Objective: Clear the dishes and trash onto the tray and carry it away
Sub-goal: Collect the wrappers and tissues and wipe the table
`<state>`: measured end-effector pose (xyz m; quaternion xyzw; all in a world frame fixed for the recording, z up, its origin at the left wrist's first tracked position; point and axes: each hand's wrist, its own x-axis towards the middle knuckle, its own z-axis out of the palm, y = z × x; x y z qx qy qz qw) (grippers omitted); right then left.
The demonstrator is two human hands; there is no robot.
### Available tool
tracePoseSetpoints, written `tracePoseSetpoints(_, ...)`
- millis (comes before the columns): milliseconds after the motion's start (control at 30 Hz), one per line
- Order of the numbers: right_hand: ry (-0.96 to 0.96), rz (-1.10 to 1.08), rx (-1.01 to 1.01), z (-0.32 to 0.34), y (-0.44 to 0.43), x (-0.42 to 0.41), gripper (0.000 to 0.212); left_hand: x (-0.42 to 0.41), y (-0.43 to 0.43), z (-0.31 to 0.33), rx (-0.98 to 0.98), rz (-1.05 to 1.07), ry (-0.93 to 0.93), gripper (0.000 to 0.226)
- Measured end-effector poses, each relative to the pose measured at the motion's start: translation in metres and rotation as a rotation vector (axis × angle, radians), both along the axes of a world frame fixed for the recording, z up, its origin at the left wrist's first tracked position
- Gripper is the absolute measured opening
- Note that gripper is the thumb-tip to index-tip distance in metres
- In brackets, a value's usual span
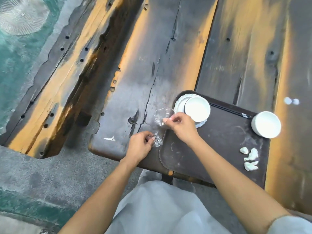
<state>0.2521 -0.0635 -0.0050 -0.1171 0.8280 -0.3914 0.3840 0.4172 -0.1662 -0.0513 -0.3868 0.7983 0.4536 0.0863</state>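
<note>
On the wooden worktop point(152, 65) lies one dark tray point(219, 141). On it stand two white bowls, one point(197, 108) on a single scalloped plate point(179, 102) and the other point(265, 124) at the far right edge. Between them lie black chopsticks point(229, 110), and three white tissue wads point(251, 157) are at the near right. The left hand point(140, 146) and the right hand point(180, 124) each pinch clear plastic wrap point(160, 115) at the tray's left edge. I cannot tell if it is one piece.
</note>
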Motion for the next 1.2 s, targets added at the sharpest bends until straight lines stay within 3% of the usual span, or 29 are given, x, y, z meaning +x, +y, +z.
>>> tracePoseSetpoints(200, -0.037, -0.264, 0.061, 0.009, 0.079, 0.008, 0.051, -0.046, 0.034, -0.004, -0.082, -0.304, -0.042, 0.016)
tracePoseSetpoints(300, -0.038, -0.280, 0.133, -0.003, 0.111, 0.017, 0.040, -0.065, 0.048, -0.009, -0.152, -0.435, -0.091, 0.022)
tracePoseSetpoints(467, -0.061, -0.282, 0.183, -0.012, 0.120, 0.022, 0.025, -0.075, 0.055, -0.013, -0.288, -0.440, -0.107, 0.024)
tracePoseSetpoints(767, -0.032, -0.239, 0.191, -0.028, 0.091, 0.030, 0.019, -0.054, 0.037, -0.007, -0.152, -0.382, 0.074, 0.062)
tracePoseSetpoints(1000, 0.114, -0.100, 0.343, -0.041, 0.078, 0.044, 0.028, -0.032, 0.027, 0.007, -0.191, -0.333, 0.145, 0.047)
tracePoseSetpoints(1200, 0.047, -0.169, 0.328, -0.033, 0.090, 0.042, 0.066, -0.035, 0.035, 0.019, -0.275, -0.339, 0.204, 0.039)
